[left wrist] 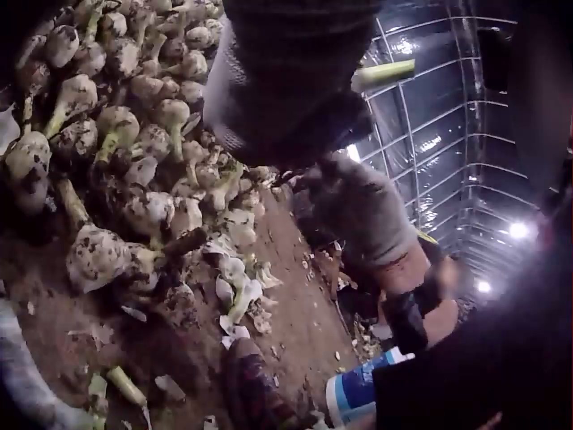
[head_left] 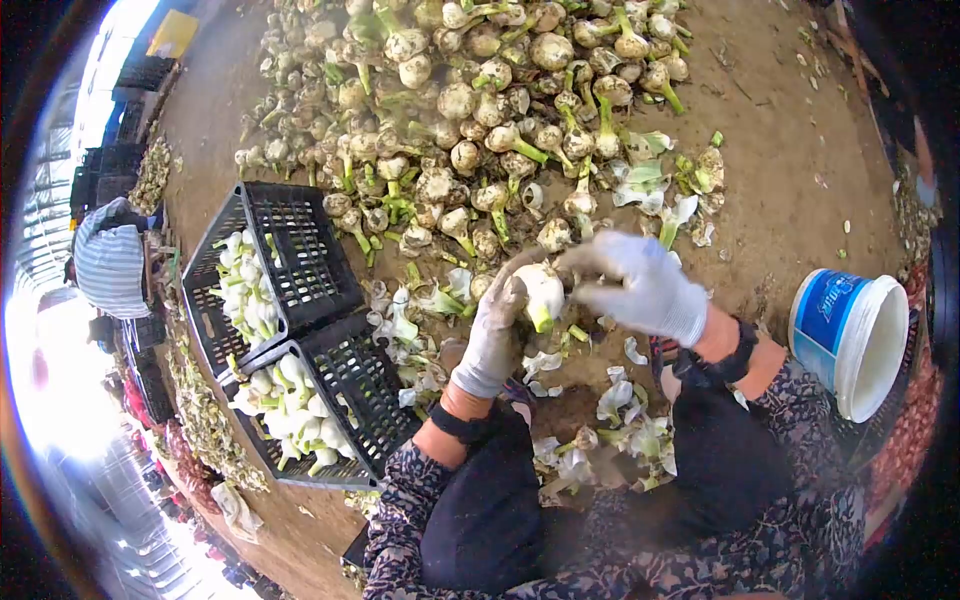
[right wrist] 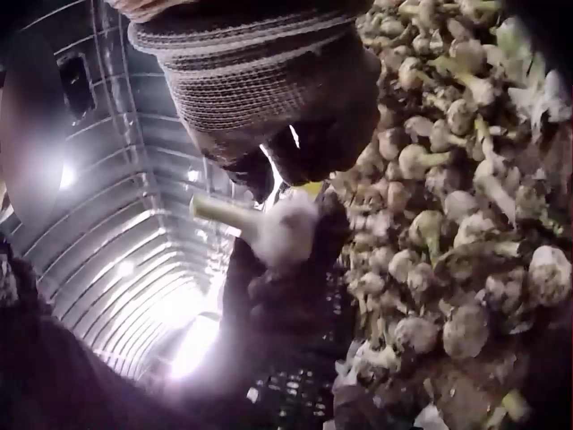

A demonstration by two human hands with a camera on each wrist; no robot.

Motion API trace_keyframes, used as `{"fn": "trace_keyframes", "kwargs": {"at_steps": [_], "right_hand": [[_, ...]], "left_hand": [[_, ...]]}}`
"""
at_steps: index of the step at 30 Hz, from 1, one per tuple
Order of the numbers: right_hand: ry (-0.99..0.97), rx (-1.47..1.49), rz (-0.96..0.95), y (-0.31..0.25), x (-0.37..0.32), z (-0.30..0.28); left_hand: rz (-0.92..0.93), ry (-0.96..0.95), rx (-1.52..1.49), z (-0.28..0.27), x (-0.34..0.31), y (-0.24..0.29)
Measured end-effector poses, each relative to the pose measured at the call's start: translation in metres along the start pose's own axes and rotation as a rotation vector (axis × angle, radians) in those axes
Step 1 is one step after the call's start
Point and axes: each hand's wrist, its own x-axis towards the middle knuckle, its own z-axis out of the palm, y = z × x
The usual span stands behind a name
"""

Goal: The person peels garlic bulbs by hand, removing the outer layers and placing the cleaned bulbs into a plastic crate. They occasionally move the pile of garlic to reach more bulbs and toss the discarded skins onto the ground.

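A whitish garlic bulb [head_left: 543, 290] with a short green stem sits in my gloved left hand [head_left: 494, 330], whose fingers curl round its side. My gloved right hand [head_left: 645, 288] is at the bulb's other side, its fingers extended and slightly bent; whether they touch it is unclear. The right wrist view shows the bulb [right wrist: 286, 228] above the dark left hand [right wrist: 277, 300], with the right hand [right wrist: 269, 98] over it. In the left wrist view the left hand [left wrist: 286, 81] hides most of the bulb, leaving its stem [left wrist: 387, 75] visible beside the right hand [left wrist: 358, 210].
Soil-marked bulbs [head_left: 455, 100] lie heaped ahead. Two black crates [head_left: 305, 250] with cleaner bulbs stand at left. Peeled skins [head_left: 615, 400] litter the ground between my legs. A white-and-blue bucket [head_left: 870, 340] is at right. Another person [head_left: 110, 260] is at far left.
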Motion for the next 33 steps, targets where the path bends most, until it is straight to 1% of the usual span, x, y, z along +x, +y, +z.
{"fn": "trace_keyframes", "kwargs": {"at_steps": [1,2,3,5,6,9,10,12,15,17,19,20,21,22,23,24,25,26,27,28,29,30,31,32,33], "right_hand": [[-0.025,-0.005,-0.006,-0.011,0.0,0.006],[0.019,-0.044,-0.007,-0.015,0.0,0.012],[0.063,-0.084,-0.008,-0.014,-0.001,0.017],[0.101,-0.069,-0.011,-0.008,-0.001,0.018],[0.12,-0.06,-0.013,-0.005,0.0,0.019],[0.132,-0.101,-0.032,-0.001,-0.001,0.016],[0.071,-0.124,-0.033,0.0,-0.001,0.012],[-0.05,-0.169,-0.032,-0.006,0.001,0.001],[-0.212,-0.399,-0.001,-0.008,0.002,0.003],[-0.169,-0.419,-0.069,-0.006,0.004,0.006],[-0.157,-0.433,-0.142,-0.004,0.008,0.005],[-0.2,-0.427,-0.141,-0.002,0.011,0.003],[-0.151,-0.38,-0.178,0.003,0.013,0.002],[-0.102,-0.335,-0.212,0.008,0.016,0.001],[-0.053,-0.291,-0.246,0.011,0.019,0.0],[-0.032,-0.272,-0.233,0.012,0.024,-0.003],[-0.073,-0.292,-0.172,0.015,0.027,-0.005],[-0.022,-0.283,-0.18,0.018,0.032,-0.003],[0.03,-0.273,-0.188,0.023,0.036,0.001],[-0.016,-0.31,-0.17,0.031,0.039,0.003],[-0.009,-0.386,-0.125,0.036,0.041,0.004],[-0.002,-0.46,-0.082,0.041,0.042,0.005],[0.006,-0.533,-0.042,0.044,0.042,0.005],[-0.018,-0.502,0.017,0.044,0.037,0.002],[0.046,-0.454,0.01,0.04,0.033,-0.001]], "left_hand": [[0.031,-0.008,0.005,0.002,0.001,0.0],[0.05,-0.032,0.005,0.0,0.0,-0.001],[0.035,-0.02,-0.02,0.0,0.001,-0.004],[0.006,0.005,-0.069,0.0,0.004,-0.007],[0.011,-0.018,-0.047,0.003,0.003,-0.002],[0.116,-0.078,0.122,0.004,0.007,-0.001],[0.048,-0.086,0.056,0.006,0.003,0.002],[0.002,-0.093,0.148,0.005,0.003,0.004],[-0.07,-0.1,0.239,0.002,0.002,0.003],[-0.113,-0.096,0.28,0.0,0.001,0.001],[-0.13,-0.115,0.21,0.002,0.002,0.002],[-0.143,-0.156,0.149,0.002,0.003,0.002],[-0.158,-0.199,0.085,0.004,0.005,0.004],[-0.219,-0.224,0.129,0.004,0.005,0.01],[-0.229,-0.277,0.236,-0.001,0.008,0.007],[-0.266,-0.336,0.242,-0.003,0.008,0.004],[-0.301,-0.396,0.249,-0.003,0.007,0.003],[-0.286,-0.422,0.336,0.0,0.006,0.006],[-0.308,-0.421,0.268,0.003,0.005,0.007],[-0.33,-0.419,0.201,0.006,0.005,0.007],[-0.35,-0.414,0.134,0.007,0.004,0.007],[-0.285,-0.452,0.14,0.007,0.004,0.006],[-0.283,-0.42,0.138,0.003,0.003,0.004],[-0.28,-0.386,0.135,-0.003,0.002,0.001],[-0.273,-0.35,0.132,-0.004,0.0,0.003]]}}
